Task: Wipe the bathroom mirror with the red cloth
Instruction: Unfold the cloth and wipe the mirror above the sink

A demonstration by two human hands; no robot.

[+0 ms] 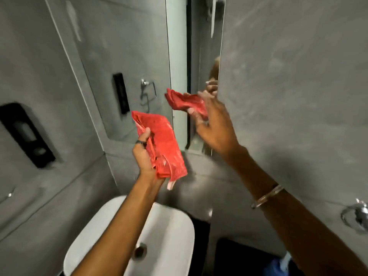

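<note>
My left hand (144,154) is raised in front of me and grips a folded red cloth (165,144) by its left edge. The cloth is a short way in front of the bathroom mirror (123,46), which is set in the grey wall and seen at a slant. The mirror shows a reflection of the cloth (184,101). My right hand (215,126) is lifted near the mirror's right edge, fingers apart, with nothing in it. It partly covers the reflected cloth, and its own fingertips are mirrored just above it.
A white basin (171,226) with a round drain lies directly below my arms. A black dispenser (25,134) is mounted on the left wall. A chrome fitting (356,216) sticks out of the right wall. The grey walls stand close on both sides.
</note>
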